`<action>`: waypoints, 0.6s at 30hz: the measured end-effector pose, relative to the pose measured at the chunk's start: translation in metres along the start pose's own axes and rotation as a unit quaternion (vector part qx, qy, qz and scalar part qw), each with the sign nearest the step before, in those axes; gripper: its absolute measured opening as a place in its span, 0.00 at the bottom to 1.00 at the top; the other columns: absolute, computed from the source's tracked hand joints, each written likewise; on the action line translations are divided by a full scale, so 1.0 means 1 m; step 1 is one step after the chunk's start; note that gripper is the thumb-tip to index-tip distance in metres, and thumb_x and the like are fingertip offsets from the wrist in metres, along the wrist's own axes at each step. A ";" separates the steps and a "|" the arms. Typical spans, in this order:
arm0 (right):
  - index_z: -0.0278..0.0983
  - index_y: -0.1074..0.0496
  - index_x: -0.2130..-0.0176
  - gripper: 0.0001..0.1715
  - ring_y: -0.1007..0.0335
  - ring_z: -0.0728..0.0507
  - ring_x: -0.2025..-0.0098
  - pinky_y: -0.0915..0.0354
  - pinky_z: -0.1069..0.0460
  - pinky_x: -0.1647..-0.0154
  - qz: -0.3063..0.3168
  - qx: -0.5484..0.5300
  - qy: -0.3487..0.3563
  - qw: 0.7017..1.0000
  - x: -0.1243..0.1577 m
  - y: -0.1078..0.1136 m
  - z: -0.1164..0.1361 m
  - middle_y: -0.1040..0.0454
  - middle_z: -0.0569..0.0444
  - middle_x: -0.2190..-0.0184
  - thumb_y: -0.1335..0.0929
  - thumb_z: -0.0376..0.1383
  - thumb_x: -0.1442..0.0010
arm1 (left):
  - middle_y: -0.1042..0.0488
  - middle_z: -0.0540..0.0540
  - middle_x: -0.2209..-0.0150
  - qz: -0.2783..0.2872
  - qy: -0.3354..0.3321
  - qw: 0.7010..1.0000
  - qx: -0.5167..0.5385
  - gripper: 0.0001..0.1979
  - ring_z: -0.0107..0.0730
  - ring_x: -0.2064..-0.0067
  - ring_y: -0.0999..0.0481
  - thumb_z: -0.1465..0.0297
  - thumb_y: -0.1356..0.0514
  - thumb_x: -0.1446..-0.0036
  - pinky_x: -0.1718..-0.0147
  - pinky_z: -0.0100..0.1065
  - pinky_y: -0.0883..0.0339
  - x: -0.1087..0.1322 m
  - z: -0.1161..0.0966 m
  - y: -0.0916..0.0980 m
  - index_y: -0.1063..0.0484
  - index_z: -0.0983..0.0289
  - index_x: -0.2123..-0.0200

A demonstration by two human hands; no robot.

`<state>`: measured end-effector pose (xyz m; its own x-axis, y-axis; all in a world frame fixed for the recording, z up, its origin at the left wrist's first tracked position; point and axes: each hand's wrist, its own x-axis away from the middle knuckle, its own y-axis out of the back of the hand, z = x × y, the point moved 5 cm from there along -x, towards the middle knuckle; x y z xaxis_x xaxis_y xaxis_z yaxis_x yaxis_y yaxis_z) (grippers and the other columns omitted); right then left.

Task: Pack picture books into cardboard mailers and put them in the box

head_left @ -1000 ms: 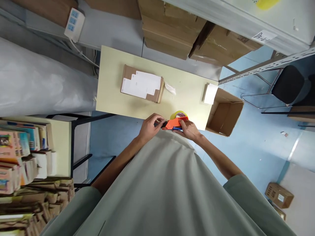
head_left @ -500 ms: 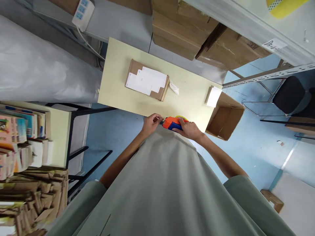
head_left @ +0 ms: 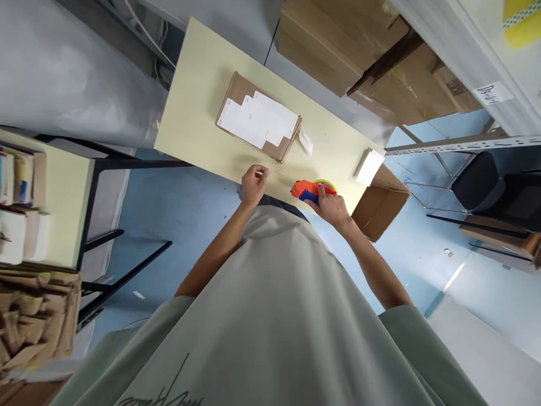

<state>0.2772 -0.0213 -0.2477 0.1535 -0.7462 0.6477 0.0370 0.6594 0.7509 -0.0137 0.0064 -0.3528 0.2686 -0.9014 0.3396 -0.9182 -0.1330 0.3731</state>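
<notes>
My right hand point(head_left: 332, 207) is wrapped round an orange and blue tape dispenser point(head_left: 307, 189) with a yellow-edged roll, held over the table's near edge. Apart from it, to the left, my left hand point(head_left: 254, 185) is closed in a pinch; whatever lies between thumb and fingers is too small to make out. Beyond both hands a flat cardboard box point(head_left: 242, 85) rests on the pale yellow table point(head_left: 198, 73), with overlapping white labels point(head_left: 264, 119) on its top. By the box's right end lies a crumpled white scrap point(head_left: 305, 141).
A stack of white papers point(head_left: 369, 167) sits at the table's right end, beside an open carton point(head_left: 378, 211). Large cardboard boxes point(head_left: 325, 45) stand behind the table, near a metal shelf point(head_left: 469, 56). Books point(head_left: 21, 175) fill a left-hand table; a black chair point(head_left: 475, 180) is at right.
My hands have moved apart: the left went up and slightly left, the right stays round the tape dispenser, now farther from it. The view has shifted and turned slightly.
</notes>
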 end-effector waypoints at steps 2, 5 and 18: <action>0.26 0.37 0.28 0.54 0.14 0.22 0.52 0.24 0.32 0.45 -0.023 -0.023 -0.006 0.999 -0.011 -0.004 0.001 0.15 0.26 0.54 0.38 0.69 0.23 | 0.17 0.53 0.60 -0.029 -0.023 0.999 -0.002 0.07 0.33 0.65 0.21 0.64 0.34 0.29 0.59 0.34 0.27 -0.002 0.001 -0.003 0.24 0.59 0.60; 0.25 0.36 0.29 0.55 0.15 0.22 0.53 0.23 0.30 0.46 -0.066 -0.062 0.002 0.996 -0.025 -0.011 -0.001 0.15 0.27 0.56 0.38 0.71 0.24 | 0.17 0.53 0.59 -0.057 -0.046 0.997 -0.005 0.06 0.33 0.64 0.21 0.63 0.35 0.27 0.58 0.34 0.26 -0.003 0.004 -0.003 0.24 0.58 0.58; 0.21 0.36 0.32 0.44 0.17 0.32 0.59 0.22 0.41 0.55 -0.123 0.085 -0.040 0.988 -0.055 -0.024 0.023 0.16 0.36 0.62 0.40 0.60 0.17 | 0.16 0.55 0.55 -0.110 -0.014 0.991 0.076 0.08 0.34 0.56 0.17 0.61 0.33 0.27 0.52 0.33 0.25 -0.030 0.007 -0.017 0.22 0.60 0.57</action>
<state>0.2448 0.0015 -0.2987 0.0818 -0.8915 0.4456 -0.1046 0.4369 0.8934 -0.0077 0.0326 -0.3749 0.4616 -0.8543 0.2389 -0.8717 -0.3868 0.3010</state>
